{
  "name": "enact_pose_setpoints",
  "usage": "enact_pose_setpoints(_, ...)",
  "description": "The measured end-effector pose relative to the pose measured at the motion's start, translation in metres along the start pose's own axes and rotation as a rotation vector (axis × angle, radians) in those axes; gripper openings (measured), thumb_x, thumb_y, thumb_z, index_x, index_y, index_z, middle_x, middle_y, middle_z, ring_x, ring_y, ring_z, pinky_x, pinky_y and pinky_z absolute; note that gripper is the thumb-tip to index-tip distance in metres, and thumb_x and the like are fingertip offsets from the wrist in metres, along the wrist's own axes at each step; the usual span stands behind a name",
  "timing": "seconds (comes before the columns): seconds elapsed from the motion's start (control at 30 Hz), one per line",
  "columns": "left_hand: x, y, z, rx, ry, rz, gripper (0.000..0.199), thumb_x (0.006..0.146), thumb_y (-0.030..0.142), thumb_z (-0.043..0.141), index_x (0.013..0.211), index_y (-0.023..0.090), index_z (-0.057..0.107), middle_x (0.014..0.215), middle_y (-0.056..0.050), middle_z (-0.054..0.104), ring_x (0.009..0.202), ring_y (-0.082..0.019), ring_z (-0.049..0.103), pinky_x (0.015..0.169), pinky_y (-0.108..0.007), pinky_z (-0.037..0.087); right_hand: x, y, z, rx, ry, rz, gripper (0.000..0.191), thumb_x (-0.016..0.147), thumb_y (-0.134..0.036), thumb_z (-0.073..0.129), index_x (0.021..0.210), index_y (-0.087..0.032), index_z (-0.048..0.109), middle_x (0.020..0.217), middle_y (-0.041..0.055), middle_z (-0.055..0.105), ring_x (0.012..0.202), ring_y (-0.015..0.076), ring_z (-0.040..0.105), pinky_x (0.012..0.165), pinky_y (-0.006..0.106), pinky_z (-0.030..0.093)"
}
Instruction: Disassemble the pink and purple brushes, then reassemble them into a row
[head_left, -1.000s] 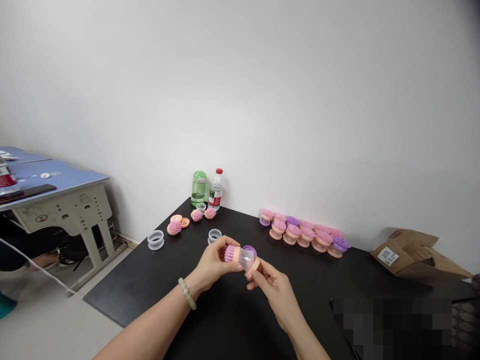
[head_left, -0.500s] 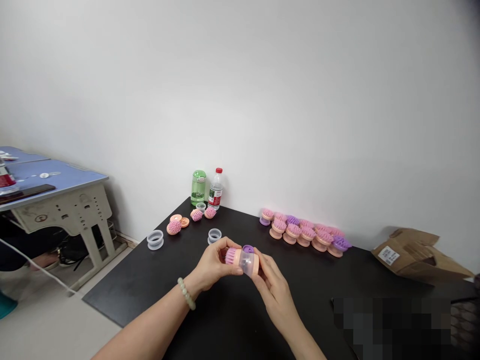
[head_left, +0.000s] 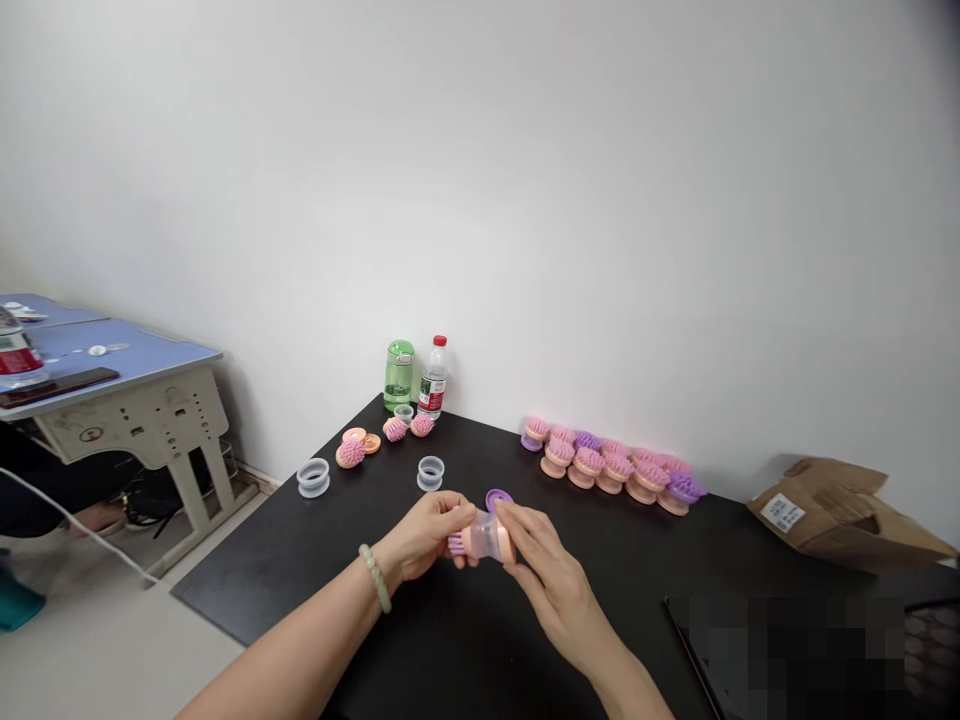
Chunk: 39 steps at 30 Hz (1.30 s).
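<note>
A brush with pink bristles, a clear middle and a peach base lies sideways between my hands, above the black table. My left hand grips its bristle end, fingers partly covering the bristles. Around the peach base end my right hand is closed, thumb below and fingers above. Just behind the brush is a purple round part, partly hidden by the right fingers. One clear ring stands beyond the left hand, another clear ring farther left.
Finished-looking brushes form rows along the wall. Loose bristle heads and peach discs lie at the back left, near a green bottle and a red-capped bottle. A brown paper bag is at right.
The brush has turned to lie more level. My left fingers have shifted over its bristle end, and my right fingers now reach farther over the base. The view has moved slightly.
</note>
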<state>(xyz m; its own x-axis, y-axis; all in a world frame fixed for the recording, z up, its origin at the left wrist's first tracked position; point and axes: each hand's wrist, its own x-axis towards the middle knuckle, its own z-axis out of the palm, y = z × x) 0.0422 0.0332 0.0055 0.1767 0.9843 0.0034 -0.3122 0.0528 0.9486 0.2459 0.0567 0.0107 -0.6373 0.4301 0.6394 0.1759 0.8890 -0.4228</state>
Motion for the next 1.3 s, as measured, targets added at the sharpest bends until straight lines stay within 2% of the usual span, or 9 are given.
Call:
enact_pose_setpoints(0.3,0.006,-0.007,-0.007,-0.017,-0.048,-0.172,0.063,0.074,0.073,0.063,0.070,0.010,0.063,0.054,-0.004,0.062,0.038,-0.007,0.050,0.033,-0.017,0.028,-0.001,0.001,0.000,-0.082,0.005,-0.166,0.063,0.095,-0.002,0.041,0.148,-0.035,0.039,0.142,0.0085,0.055,0.131,0.0267,0.048,0.102,0.047,0.049)
enact_pose_setpoints(0.43,0.002,-0.003,-0.002,0.012,0.018,-0.032,0.049,0.066,0.057,0.081,0.078,0.014,0.061,0.063,0.001,0.060,0.052,-0.009,0.055,0.047,-0.018,0.040,-0.004,0.004,0.003,-0.073,0.035,0.097,0.048,0.095,-0.027,0.055,0.143,-0.026,0.049,0.119,0.0131,0.067,0.105,0.0303,0.064,0.088,0.047,0.056)
enact_pose_setpoints(0.6,-0.001,0.000,0.002,0.149,-0.024,0.311,0.054,0.053,0.039,0.094,0.092,0.017,0.063,0.089,-0.002,0.062,0.078,-0.015,0.058,0.069,-0.025,0.046,-0.003,0.006,0.016,0.218,0.079,0.528,0.041,0.095,-0.051,0.049,0.115,-0.020,0.066,0.083,0.0062,0.068,0.062,0.0201,0.066,0.060,0.033,0.057)
enact_pose_setpoints(0.73,-0.003,0.002,0.003,0.513,0.015,0.621,0.043,0.068,0.045,0.084,0.098,0.019,0.068,0.108,-0.010,0.061,0.100,-0.026,0.058,0.088,-0.036,0.047,0.002,0.002,0.025,0.627,0.159,0.754,0.051,0.088,-0.065,0.053,0.094,-0.016,0.068,0.060,-0.0008,0.059,0.047,0.0148,0.060,0.051,0.029,0.054)
enact_pose_setpoints(0.87,-0.008,0.007,0.006,0.656,0.015,0.707,0.043,0.078,0.048,0.074,0.110,0.022,0.065,0.110,-0.011,0.063,0.103,-0.027,0.059,0.093,-0.039,0.046,0.008,-0.004,0.024,0.936,0.212,0.840,0.050,0.079,-0.064,0.067,0.074,-0.015,0.064,0.061,-0.0006,0.057,0.046,0.0098,0.051,0.039,0.022,0.048)
enact_pose_setpoints(1.03,-0.008,0.005,0.007,0.646,-0.008,0.703,0.040,0.080,0.050,0.072,0.109,0.022,0.067,0.119,-0.013,0.057,0.112,-0.028,0.055,0.097,-0.039,0.045,0.011,-0.008,0.019,1.063,0.196,0.885,0.046,0.076,-0.059,0.072,0.072,-0.014,0.064,0.061,-0.0001,0.057,0.046,0.0081,0.046,0.035,0.019,0.044)
enact_pose_setpoints(1.13,-0.006,0.001,0.006,0.574,0.036,0.638,0.064,0.070,0.055,0.079,0.122,0.023,0.059,0.129,-0.013,0.050,0.118,-0.031,0.050,0.099,-0.040,0.043,0.012,-0.009,0.019,1.059,0.229,0.850,0.045,0.077,-0.058,0.072,0.072,-0.014,0.064,0.061,-0.0005,0.056,0.049,0.0097,0.049,0.039,0.021,0.047)
enact_pose_setpoints(1.2,-0.005,-0.001,0.005,0.496,0.042,0.536,0.071,0.071,0.059,0.076,0.127,0.022,0.053,0.119,-0.011,0.055,0.106,-0.027,0.055,0.090,-0.037,0.046,0.011,-0.008,0.020,0.995,0.241,0.815,0.043,0.076,-0.057,0.074,0.077,-0.014,0.067,0.062,-0.0010,0.056,0.052,0.0110,0.051,0.044,0.024,0.049)
enact_pose_setpoints(1.3,-0.004,-0.002,0.003,0.422,0.043,0.382,0.050,0.080,0.055,0.069,0.112,0.018,0.059,0.092,-0.004,0.059,0.078,-0.017,0.055,0.069,-0.027,0.045,0.010,-0.005,0.023,0.871,0.256,0.765,0.043,0.072,-0.054,0.078,0.089,-0.015,0.072,0.066,-0.0002,0.060,0.058,0.0129,0.055,0.053,0.025,0.052)
